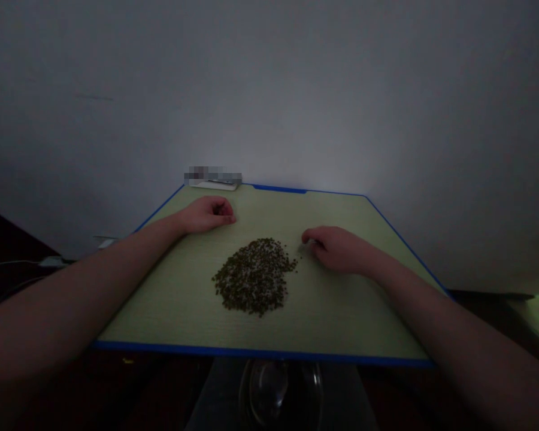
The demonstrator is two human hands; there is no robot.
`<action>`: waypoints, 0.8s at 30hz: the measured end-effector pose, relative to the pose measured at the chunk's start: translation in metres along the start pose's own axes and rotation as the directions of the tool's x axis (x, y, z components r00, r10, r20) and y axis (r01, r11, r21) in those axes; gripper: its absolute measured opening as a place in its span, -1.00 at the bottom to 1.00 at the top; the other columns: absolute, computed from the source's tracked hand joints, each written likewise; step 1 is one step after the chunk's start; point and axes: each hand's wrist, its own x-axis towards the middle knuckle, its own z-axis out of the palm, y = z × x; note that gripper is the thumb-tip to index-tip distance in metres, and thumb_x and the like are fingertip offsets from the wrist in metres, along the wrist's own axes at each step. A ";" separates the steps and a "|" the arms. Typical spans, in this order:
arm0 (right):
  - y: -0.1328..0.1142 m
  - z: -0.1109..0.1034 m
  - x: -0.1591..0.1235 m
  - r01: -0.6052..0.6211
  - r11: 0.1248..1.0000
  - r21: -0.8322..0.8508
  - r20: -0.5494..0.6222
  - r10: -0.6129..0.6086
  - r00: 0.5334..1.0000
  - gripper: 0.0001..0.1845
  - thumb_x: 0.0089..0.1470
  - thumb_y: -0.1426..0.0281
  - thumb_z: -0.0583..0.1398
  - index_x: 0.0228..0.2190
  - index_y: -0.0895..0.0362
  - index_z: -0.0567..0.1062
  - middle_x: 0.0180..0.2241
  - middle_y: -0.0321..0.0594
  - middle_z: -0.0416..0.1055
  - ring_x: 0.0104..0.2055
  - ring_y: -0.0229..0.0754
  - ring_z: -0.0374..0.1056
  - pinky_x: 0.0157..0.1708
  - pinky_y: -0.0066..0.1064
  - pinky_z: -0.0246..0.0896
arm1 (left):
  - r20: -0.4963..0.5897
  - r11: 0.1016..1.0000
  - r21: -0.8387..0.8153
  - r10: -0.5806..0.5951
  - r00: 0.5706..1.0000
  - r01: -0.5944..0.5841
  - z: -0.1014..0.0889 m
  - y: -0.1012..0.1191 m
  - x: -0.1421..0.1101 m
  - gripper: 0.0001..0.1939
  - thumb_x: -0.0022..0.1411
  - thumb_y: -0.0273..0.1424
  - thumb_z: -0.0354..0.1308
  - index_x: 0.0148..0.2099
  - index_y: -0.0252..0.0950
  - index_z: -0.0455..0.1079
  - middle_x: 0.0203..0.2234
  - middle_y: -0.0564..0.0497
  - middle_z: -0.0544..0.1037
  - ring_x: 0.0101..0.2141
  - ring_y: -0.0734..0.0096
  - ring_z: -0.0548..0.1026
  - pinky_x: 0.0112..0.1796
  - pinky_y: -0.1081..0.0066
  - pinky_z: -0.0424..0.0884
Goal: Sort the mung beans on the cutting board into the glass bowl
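A loose pile of small seeds or beans, dark olive mixed with paler grains, lies on the yellowish tabletop. My left hand rests on the table beyond the pile's left side, fingers curled in toward the thumb, and nothing shows in it. To the right of the pile is my right hand, its fingers closed. A small greyish thing shows below its fingertips, too dim to name. A few stray grains lie between the pile and this hand.
Blue edging runs around the table. At the far left corner sits a flat white object, its top blurred out. A plain wall stands behind. Below the near edge, a clear rounded container sits between the legs. Cables trail at left.
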 end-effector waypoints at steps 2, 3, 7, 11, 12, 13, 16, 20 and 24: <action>-0.003 0.001 0.001 0.062 0.997 0.037 -0.005 -0.062 0.998 -0.65 0.05 0.48 0.02 -0.15 0.15 0.47 -0.18 -0.06 0.48 -0.18 -0.09 0.36 -0.22 -0.36 0.14 | 0.005 1.000 -0.008 0.006 1.000 -0.006 0.000 0.001 0.000 -0.70 -0.03 -0.18 0.22 -0.40 -0.31 0.32 -0.62 0.12 0.36 -0.58 0.55 0.27 -0.56 0.50 0.18; -0.005 0.001 0.000 0.081 0.995 0.049 0.001 -0.081 0.997 -0.66 0.05 0.49 0.02 -0.15 0.15 0.47 -0.19 -0.07 0.48 -0.18 -0.10 0.35 -0.21 -0.36 0.14 | 0.005 1.000 -0.011 0.005 1.000 -0.005 0.000 0.002 -0.001 -0.71 -0.04 -0.18 0.22 -0.40 -0.31 0.32 -0.62 0.11 0.36 -0.58 0.55 0.27 -0.55 0.50 0.18; -0.010 -0.004 -0.006 0.105 0.992 0.065 0.030 -0.108 0.994 -0.68 0.05 0.49 0.02 -0.18 0.14 0.48 -0.24 -0.10 0.49 -0.23 -0.13 0.35 -0.26 -0.37 0.13 | -0.003 1.000 -0.009 -0.005 1.000 0.005 0.000 0.004 -0.002 -0.72 -0.03 -0.20 0.22 -0.40 -0.31 0.32 -0.62 0.11 0.36 -0.58 0.55 0.26 -0.55 0.50 0.18; -0.013 -0.008 -0.011 0.123 0.990 0.073 0.081 -0.129 0.988 -0.71 0.02 0.49 0.04 -0.23 0.12 0.48 -0.30 -0.13 0.49 -0.29 -0.16 0.34 -0.32 -0.40 0.11 | -0.006 1.000 0.000 0.001 1.000 -0.001 0.000 0.002 -0.001 -0.72 -0.03 -0.20 0.22 -0.41 -0.31 0.33 -0.62 0.12 0.34 -0.59 0.56 0.26 -0.55 0.50 0.19; -0.013 -0.009 -0.012 0.128 0.989 0.075 0.099 -0.136 0.986 -0.72 0.02 0.49 0.04 -0.25 0.11 0.48 -0.32 -0.14 0.49 -0.32 -0.17 0.34 -0.34 -0.41 0.10 | -0.006 1.000 -0.002 0.004 1.000 -0.004 0.000 0.001 -0.001 -0.73 -0.03 -0.20 0.21 -0.41 -0.31 0.33 -0.63 0.13 0.34 -0.59 0.56 0.26 -0.55 0.50 0.19; -0.013 -0.010 -0.013 0.136 0.988 0.077 0.113 -0.144 0.983 -0.72 0.02 0.49 0.04 -0.27 0.11 0.48 -0.33 -0.16 0.48 -0.34 -0.18 0.33 -0.36 -0.41 0.09 | -0.007 1.000 -0.004 0.007 1.000 -0.007 0.000 0.000 -0.001 -0.73 -0.03 -0.20 0.21 -0.40 -0.31 0.33 -0.62 0.13 0.34 -0.59 0.57 0.25 -0.55 0.51 0.19; -0.011 -0.012 -0.015 0.158 0.984 0.082 0.139 -0.168 0.976 -0.74 0.01 0.49 0.04 -0.28 0.11 0.48 -0.36 -0.17 0.48 -0.38 -0.20 0.31 -0.39 -0.42 0.07 | -0.012 1.000 -0.003 0.014 1.000 -0.014 0.000 -0.001 0.000 -0.72 -0.02 -0.20 0.21 -0.40 -0.32 0.33 -0.61 0.12 0.34 -0.58 0.57 0.26 -0.55 0.51 0.19; -0.008 -0.011 -0.014 0.136 0.987 0.082 0.138 -0.146 0.980 -0.76 0.03 0.47 0.05 -0.29 0.11 0.47 -0.38 -0.19 0.47 -0.42 -0.22 0.29 -0.43 -0.44 0.04 | -0.010 1.000 0.016 0.023 1.000 -0.023 0.000 -0.002 0.000 -0.71 -0.02 -0.18 0.21 -0.41 -0.32 0.33 -0.62 0.12 0.34 -0.58 0.56 0.26 -0.55 0.51 0.19; -0.009 -0.007 -0.011 0.113 0.990 0.081 0.083 -0.120 0.989 -0.75 0.05 0.45 0.04 -0.25 0.11 0.46 -0.36 -0.17 0.48 -0.37 -0.20 0.32 -0.39 -0.43 0.07 | -0.008 1.000 0.010 0.009 1.000 -0.009 0.000 0.000 -0.001 -0.68 -0.04 -0.15 0.21 -0.39 -0.32 0.33 -0.60 0.11 0.36 -0.57 0.54 0.27 -0.54 0.49 0.20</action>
